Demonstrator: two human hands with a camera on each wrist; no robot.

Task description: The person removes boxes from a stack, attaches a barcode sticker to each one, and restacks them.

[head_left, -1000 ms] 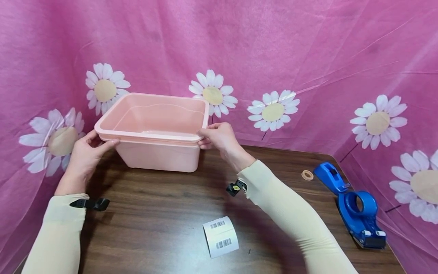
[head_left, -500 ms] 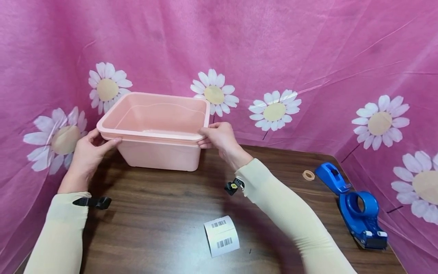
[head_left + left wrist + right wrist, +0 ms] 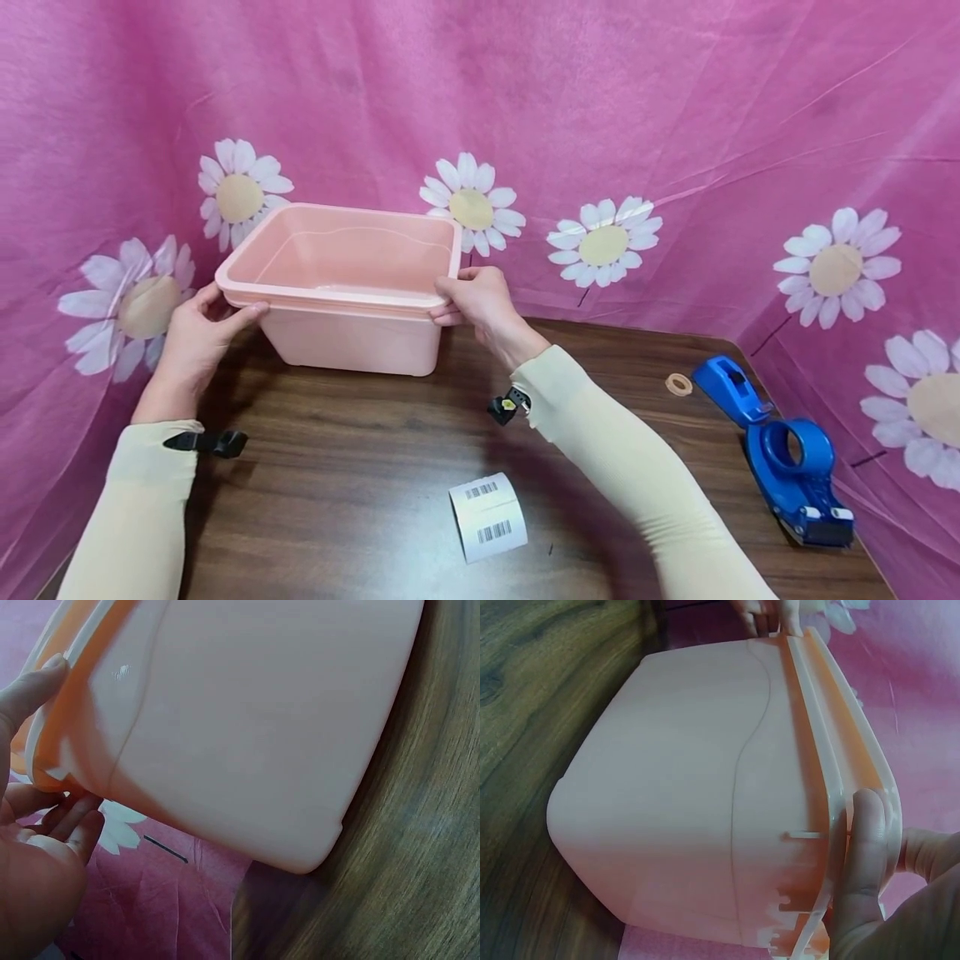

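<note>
Two pale pink plastic bins (image 3: 348, 337) stand one nested in the other, their rims separated by a narrow gap. At the near left corner my left hand (image 3: 197, 342) holds the rims, thumb along the front and fingers round the side. My right hand (image 3: 487, 304) pinches the rims at the near right corner. Close up in the left wrist view, the thumb (image 3: 46, 679) lies against the lower bin's rim. One finger (image 3: 866, 840) of the right hand lies across the rim gap in the right wrist view. The upper bin's outer walls are mostly hidden inside the lower one.
A curled white strip of barcode labels (image 3: 489, 518) lies on the wooden table (image 3: 337, 467) near the front. To the right are a tan ring of tape (image 3: 678, 384) and a blue tape dispenser (image 3: 798, 475). A pink flowered cloth (image 3: 525, 100) hangs behind.
Everything appears slightly farther right in the head view. Both hands keep their hold at the same corners, and the bins show no clear movement on the table.
</note>
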